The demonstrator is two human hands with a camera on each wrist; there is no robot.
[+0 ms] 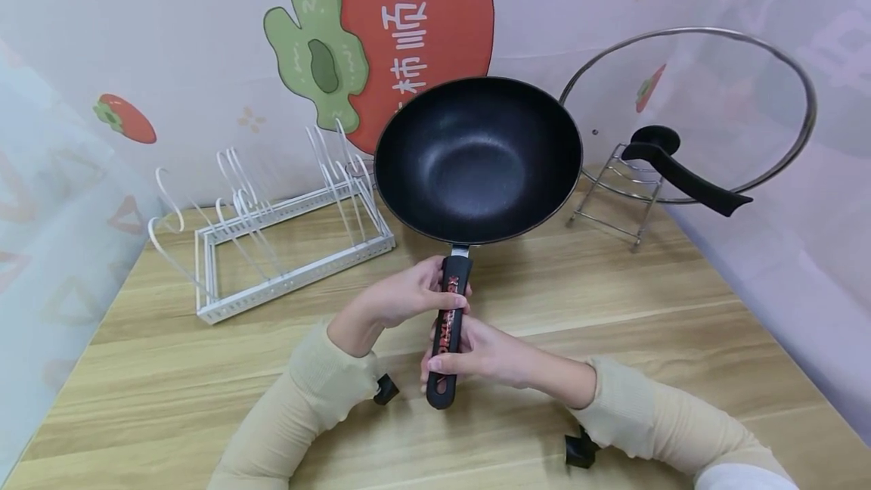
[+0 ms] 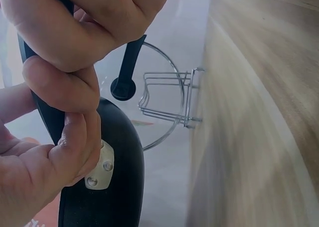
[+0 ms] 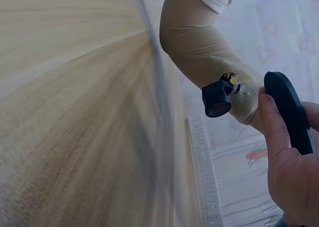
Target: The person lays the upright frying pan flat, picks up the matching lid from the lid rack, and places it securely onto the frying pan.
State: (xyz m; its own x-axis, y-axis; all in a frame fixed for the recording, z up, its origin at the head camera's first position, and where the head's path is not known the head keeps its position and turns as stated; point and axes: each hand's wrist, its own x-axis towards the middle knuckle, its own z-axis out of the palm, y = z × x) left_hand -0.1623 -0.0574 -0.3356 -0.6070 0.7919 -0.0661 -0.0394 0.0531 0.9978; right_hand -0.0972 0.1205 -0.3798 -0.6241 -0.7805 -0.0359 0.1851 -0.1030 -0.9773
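Note:
A black wok (image 1: pixel 479 165) is held up above the table, its dark inside facing the head camera. Its long black handle (image 1: pixel 449 324) with red lettering points down toward me. My left hand (image 1: pixel 408 295) grips the handle near the pan, thumb across the front. Lower down, my right hand (image 1: pixel 486 354) grips the same handle close to its end, thumb also over the front. In the left wrist view, the riveted metal bracket (image 2: pixel 100 174) joins handle and pan. The right wrist view shows the handle end (image 3: pixel 289 110) between my right fingers and thumb.
A white wire rack (image 1: pixel 296 278) with upright loops stands on the table (image 1: pixel 544 414) at the left. At the right, a glass lid (image 1: pixel 742 112) with a black knob leans in a small metal stand (image 1: pixel 612 225). A printed wall covering (image 1: pixel 204 36) rises behind.

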